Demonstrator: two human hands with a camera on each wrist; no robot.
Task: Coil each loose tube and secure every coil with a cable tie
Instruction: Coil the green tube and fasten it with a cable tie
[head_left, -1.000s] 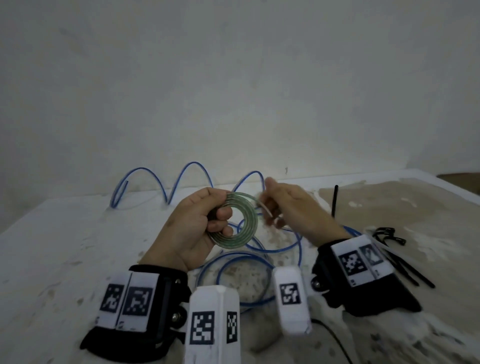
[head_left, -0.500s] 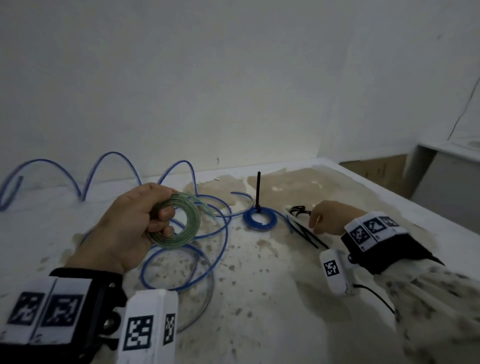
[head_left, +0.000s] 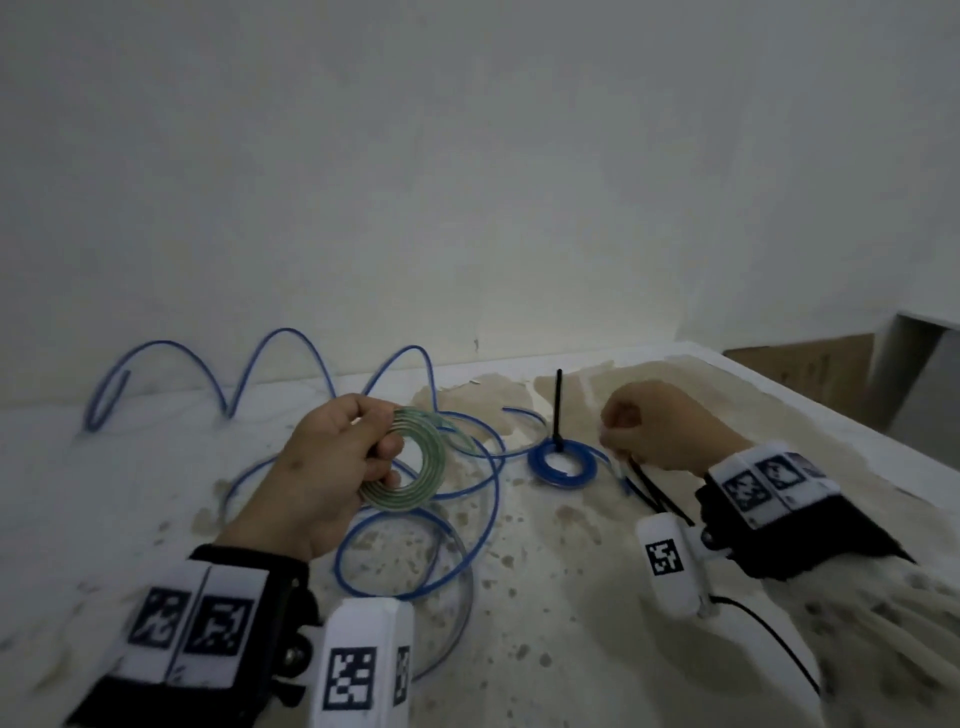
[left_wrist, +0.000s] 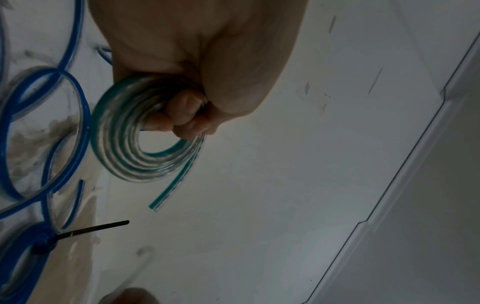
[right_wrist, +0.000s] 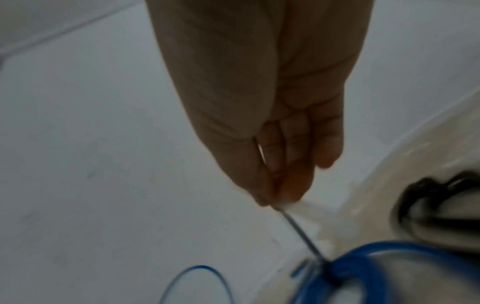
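Note:
My left hand (head_left: 332, 467) grips a flat coil of clear green-striped tube (head_left: 439, 457) above the table, fingers through its centre. In the left wrist view the coil (left_wrist: 116, 148) has its free end sticking out below the curled fingers (left_wrist: 182, 115). My right hand (head_left: 608, 431) hovers right of a small blue coil (head_left: 537, 465) whose black cable tie (head_left: 558, 410) stands upright. Its thumb and fingertips (right_wrist: 285, 191) are pressed together; blur hides whether they hold anything. Loose black cable ties (head_left: 665, 506) lie under that hand.
A long loose blue tube (head_left: 288, 331) arches along the wall and loops on the stained white table under my left hand. A clear tube (head_left: 467, 597) lies among the loops. The table's right edge (head_left: 831, 415) drops off; brown board stands beyond it.
My right hand let go of the green coil, reached right to the black cable ties, and now sits slightly lifted beside the blue coil. The left hand keeps the coil.

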